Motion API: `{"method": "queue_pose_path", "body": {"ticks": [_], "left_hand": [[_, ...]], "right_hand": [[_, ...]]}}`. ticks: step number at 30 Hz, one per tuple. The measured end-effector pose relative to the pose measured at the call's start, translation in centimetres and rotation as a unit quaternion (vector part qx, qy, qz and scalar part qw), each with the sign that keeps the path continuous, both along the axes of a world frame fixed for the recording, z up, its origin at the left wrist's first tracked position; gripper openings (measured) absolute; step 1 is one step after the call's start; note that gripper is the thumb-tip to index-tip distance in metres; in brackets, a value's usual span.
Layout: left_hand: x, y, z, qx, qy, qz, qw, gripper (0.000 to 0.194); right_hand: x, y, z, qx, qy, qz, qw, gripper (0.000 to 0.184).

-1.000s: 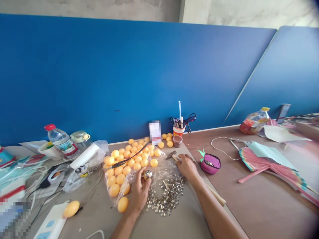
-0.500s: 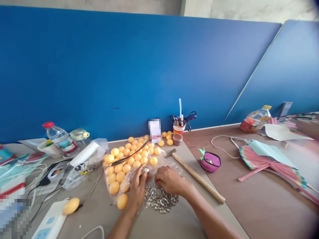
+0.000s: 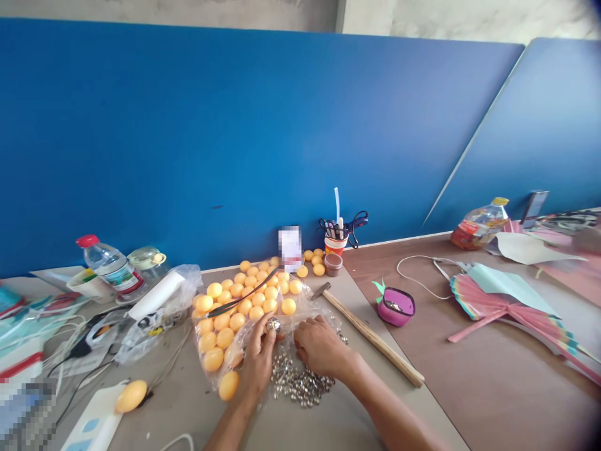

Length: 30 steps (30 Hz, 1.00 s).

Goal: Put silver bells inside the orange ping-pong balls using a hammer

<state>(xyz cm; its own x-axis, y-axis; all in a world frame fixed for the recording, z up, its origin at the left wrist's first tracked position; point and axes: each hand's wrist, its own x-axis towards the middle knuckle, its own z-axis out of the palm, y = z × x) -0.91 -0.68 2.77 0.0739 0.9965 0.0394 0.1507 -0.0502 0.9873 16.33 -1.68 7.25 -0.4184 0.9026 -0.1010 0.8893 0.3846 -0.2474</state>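
My left hand is closed round a small ball whose visible side is covered with shiny silver pieces. Just to its right, my right hand has its fingers curled at the upper edge of a pile of small shiny silver bells or beads; whatever its fingertips hold is hidden. Clear plastic lies beneath and behind my hands. Left of my left hand, many yellow-orange balls sit in a clear bag, with a dark strap lying across them. One yellow-orange ball rests near my left wrist.
A hammer with a wooden handle lies right of my hands. Beyond it stands a purple pouch. At the back are a cup of tools and a small lidded tub. A power strip, bottle and cables crowd the left.
The camera view has shifted slightly. My left hand still holds the silver-covered ball, and my right hand stays by the pile with its fingers a little more curled.
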Motion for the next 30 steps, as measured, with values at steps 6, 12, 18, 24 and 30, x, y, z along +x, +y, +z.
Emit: {"method": "queue_pose_path", "body": {"ticks": [6, 12, 18, 24, 30], "left_hand": [[-0.1, 0.1, -0.5, -0.002, -0.012, -0.009, 1.000, 0.048], [-0.2, 0.1, -0.4, 0.004, -0.011, -0.007, 1.000, 0.047], [-0.3, 0.3, -0.9, 0.036, 0.016, 0.011, 0.999, 0.041], [-0.1, 0.3, -0.9, 0.009, -0.013, 0.010, 1.000, 0.043], [-0.1, 0.1, -0.4, 0.006, -0.007, -0.005, 1.000, 0.040]], "right_hand": [[0.1, -0.2, 0.1, -0.005, -0.004, 0.002, 1.000, 0.019], [0.1, 0.1, -0.6, 0.009, 0.005, 0.008, 1.000, 0.016], [0.7, 0.8, -0.7, 0.048, 0.198, -0.046, 0.978, 0.014], [0.2, 1.4, -1.7, -0.001, 0.427, -0.146, 0.893, 0.011], [-0.7, 1.9, -2.5, -0.164, 0.598, -0.144, 0.771, 0.009]]}}
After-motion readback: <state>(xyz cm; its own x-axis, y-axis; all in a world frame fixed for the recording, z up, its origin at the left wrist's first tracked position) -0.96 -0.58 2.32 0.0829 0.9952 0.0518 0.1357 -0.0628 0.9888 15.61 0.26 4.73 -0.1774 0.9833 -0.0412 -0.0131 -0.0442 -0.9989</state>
